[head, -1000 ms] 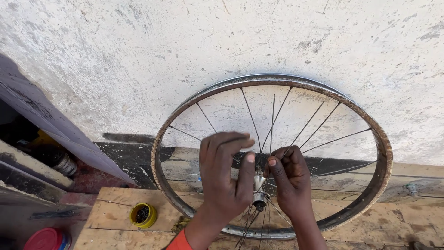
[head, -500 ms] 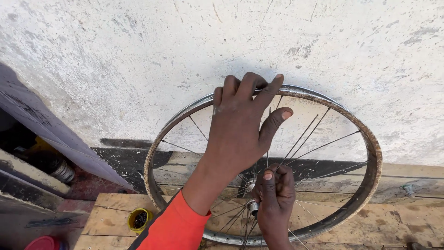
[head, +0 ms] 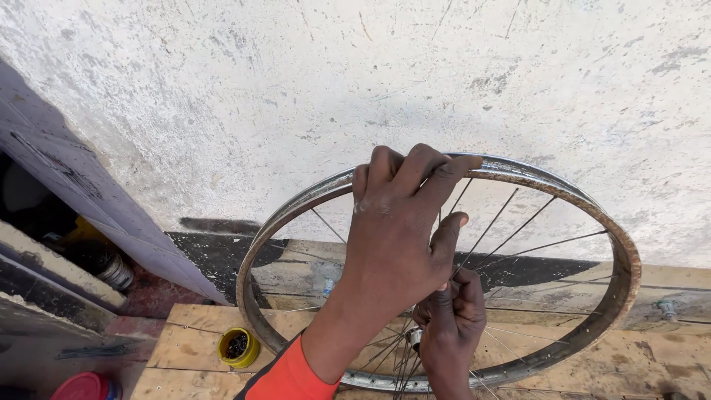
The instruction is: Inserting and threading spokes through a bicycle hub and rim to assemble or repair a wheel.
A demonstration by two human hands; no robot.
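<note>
A metal bicycle wheel rim (head: 624, 252) with thin spokes stands upright on wooden boards and leans on a rough white wall. My left hand (head: 396, 230), on an arm in an orange sleeve, reaches up to the top of the rim, its fingertips pinched on a spoke end against the rim. My right hand (head: 452, 326) is lower, closed around the spokes next to the hub (head: 413, 339) at the wheel's middle. The hub is mostly hidden by that hand.
A small yellow tin (head: 237, 347) with dark small parts sits on the wooden boards (head: 185, 348) left of the wheel. A red round lid (head: 81, 387) lies at the bottom left. A dark opening with a metal can (head: 112, 268) lies at the left.
My left hand rose from the hub area up to the top of the rim and closed its fingertips there. My right hand stayed at the hub. The view came closer.
</note>
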